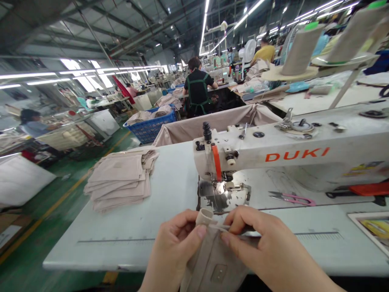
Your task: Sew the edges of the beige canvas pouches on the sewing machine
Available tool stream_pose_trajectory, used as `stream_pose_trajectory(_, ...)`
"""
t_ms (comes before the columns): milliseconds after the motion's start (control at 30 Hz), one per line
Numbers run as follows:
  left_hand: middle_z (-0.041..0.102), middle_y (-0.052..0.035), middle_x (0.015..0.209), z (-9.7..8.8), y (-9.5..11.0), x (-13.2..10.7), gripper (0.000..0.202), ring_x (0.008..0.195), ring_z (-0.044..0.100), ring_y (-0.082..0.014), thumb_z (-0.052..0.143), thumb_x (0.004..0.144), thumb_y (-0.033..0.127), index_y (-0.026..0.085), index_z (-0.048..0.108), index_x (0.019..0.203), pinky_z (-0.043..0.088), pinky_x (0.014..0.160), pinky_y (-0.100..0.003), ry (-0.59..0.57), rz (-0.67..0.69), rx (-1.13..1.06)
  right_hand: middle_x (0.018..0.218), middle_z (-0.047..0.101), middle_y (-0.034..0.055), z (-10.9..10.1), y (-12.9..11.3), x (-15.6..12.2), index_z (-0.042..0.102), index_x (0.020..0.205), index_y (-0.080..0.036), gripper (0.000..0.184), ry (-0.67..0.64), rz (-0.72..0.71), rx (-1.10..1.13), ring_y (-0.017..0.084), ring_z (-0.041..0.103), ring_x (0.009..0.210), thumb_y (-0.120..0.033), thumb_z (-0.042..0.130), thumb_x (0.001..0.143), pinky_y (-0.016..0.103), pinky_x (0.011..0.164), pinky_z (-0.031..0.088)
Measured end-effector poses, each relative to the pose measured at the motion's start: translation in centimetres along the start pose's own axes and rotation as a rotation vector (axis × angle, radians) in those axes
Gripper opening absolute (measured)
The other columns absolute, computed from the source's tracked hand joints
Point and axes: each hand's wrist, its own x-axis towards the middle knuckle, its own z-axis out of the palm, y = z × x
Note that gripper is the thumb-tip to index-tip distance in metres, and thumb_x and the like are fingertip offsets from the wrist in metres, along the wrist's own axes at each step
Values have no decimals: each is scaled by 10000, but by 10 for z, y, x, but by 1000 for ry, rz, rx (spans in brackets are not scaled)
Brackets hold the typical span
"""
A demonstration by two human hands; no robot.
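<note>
Two hands (178, 245) (263, 241) pinch one cloth (225, 255).

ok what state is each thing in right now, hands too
left hand: closed, pinching the fabric piece
right hand: closed, pinching the fabric piece
fabric piece: held up, one end curled
fabric stack: piled loosely, edges uneven
sewing machine: upright; can't tell if running
snips: lying down, blade tips apart
blue basket: loaded with fabric
thread cone: wound with thread

Fabric (208, 257) beige; sewing mach. (304, 140) wht w/ orange lettering (297, 154); snips (293, 198) pink-hndld.
</note>
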Motion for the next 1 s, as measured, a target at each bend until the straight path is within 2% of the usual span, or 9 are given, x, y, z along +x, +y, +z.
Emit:
stream_pose_trajectory(367,682,-44,785,0,-5,-2,253,729,583,-127,811,733,321,141,710,878,457,661,-172,30,-21,-74,776,669,-26,2,1,0,487,660,-219,182,13,10,71,137,604,691,-247,604,796,241,608,432)
stream_pose_trajectory(467,671,-38,794,-5,5,-2,251,742,578,-133,784,757,336,137,703,887,451,674,-189,24,-13,4,721,631,-30,6,1,-4,454,674,-219,175,21,-57,31,122,565,631,-200,577,797,227,562,410)
stream_pose_trajectory(567,676,-38,830,-21,20,7,259,765,588,-149,748,781,342,136,693,929,446,690,-214,-120,-61,212,710,593,-35,16,4,-9,508,766,-220,118,-43,-259,3,108,544,614,-104,520,781,204,544,407)
stream_pose_trajectory(633,682,-31,837,-34,24,23,225,758,594,-157,703,808,330,146,685,937,439,666,-222,-292,-99,413,820,639,-22,27,11,-7,579,926,-219,278,-168,-432,50,104,600,711,-29,477,751,184,633,460)
stream_pose_trajectory(700,679,-7,803,-44,20,48,133,727,594,-155,649,831,275,167,683,901,430,630,-227,-382,-23,729,974,675,-9,40,21,2,580,1120,-220,472,-273,-526,-13,105,636,855,15,468,727,177,768,487)
stream_pose_trajectory(800,671,-14,801,-44,0,94,72,773,607,-189,621,810,171,178,684,843,458,700,-282,-239,249,1167,979,674,25,58,39,30,603,1128,-185,387,-242,-535,-433,152,633,888,-20,523,788,232,808,506)
stream_pose_trajectory(867,672,-61,898,-36,-14,125,85,929,593,-246,620,813,159,172,691,858,452,850,-364,-133,351,1242,941,654,81,65,49,53,652,970,-148,187,-176,-524,-613,222,612,910,-70,536,846,328,803,510)
stream_pose_trajectory(933,651,-111,1036,-25,-23,150,102,1082,536,-299,619,830,174,162,686,907,399,968,-444,-41,421,1266,974,635,135,63,56,72,661,883,-122,147,-130,-526,-676,291,575,995,-82,520,871,421,835,489)
stream_pose_trajectory(1000,632,-133,1097,-15,-28,163,123,1113,523,-309,611,842,170,155,672,948,395,989,-462,14,471,1280,1009,631,152,53,63,82,666,878,-117,157,-119,-553,-715,311,551,1045,-81,513,879,459,869,468)
